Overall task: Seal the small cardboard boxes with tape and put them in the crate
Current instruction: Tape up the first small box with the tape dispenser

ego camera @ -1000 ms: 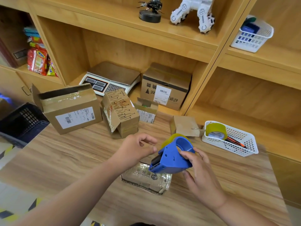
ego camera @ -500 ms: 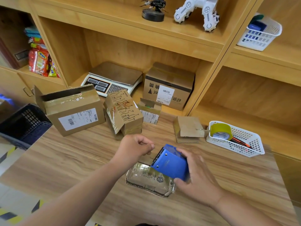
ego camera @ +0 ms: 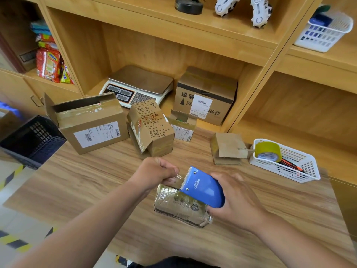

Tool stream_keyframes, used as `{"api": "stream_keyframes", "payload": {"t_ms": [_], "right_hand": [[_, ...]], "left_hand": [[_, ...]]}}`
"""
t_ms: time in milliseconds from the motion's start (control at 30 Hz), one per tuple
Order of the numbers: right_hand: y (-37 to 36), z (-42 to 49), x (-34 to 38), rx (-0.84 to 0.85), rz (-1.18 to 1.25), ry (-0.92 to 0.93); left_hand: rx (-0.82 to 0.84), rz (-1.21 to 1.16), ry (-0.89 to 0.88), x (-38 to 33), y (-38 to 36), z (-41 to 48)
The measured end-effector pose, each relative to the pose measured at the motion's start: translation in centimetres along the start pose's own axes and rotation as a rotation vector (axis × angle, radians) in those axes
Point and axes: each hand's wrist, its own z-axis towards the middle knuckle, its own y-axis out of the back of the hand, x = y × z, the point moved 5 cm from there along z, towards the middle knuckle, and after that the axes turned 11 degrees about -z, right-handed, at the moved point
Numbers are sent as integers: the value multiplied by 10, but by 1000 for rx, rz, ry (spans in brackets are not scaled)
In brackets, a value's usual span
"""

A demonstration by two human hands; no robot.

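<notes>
A small cardboard box (ego camera: 179,207), shiny with clear tape, lies on the wooden table (ego camera: 81,182) in front of me. My right hand (ego camera: 237,202) grips a blue tape dispenser (ego camera: 202,187) tipped down onto the box's top, its toothed blade facing left. My left hand (ego camera: 156,174) pinches the free end of the tape just left of the blade, at the box's far left corner. Several other cardboard boxes stand behind: a large labelled one (ego camera: 90,124), a printed one (ego camera: 152,126), a little open one (ego camera: 182,125) and a flat one (ego camera: 226,147). A dark crate (ego camera: 34,138) sits beyond the table's left edge.
A white basket (ego camera: 284,161) holding a yellow tape roll (ego camera: 268,151) stands at the right of the table. On the shelf behind are a scale (ego camera: 139,86) and a taped brown box (ego camera: 206,95). Yellow-black floor marking shows at the left.
My right hand has turned the dispenser over and brought it down onto the small box. My left hand has shifted to the blade and taken hold of the tape end.
</notes>
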Motion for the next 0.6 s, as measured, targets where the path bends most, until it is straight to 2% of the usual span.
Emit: {"api": "stream_keyframes", "payload": {"t_ms": [367,600], "right_hand": [[1,7,4,109,-29,56],[-2,10,2,167,-83,27]], "left_hand": [[22,-5,33,10,14,9],[18,-8,43,14,29,14]]}}
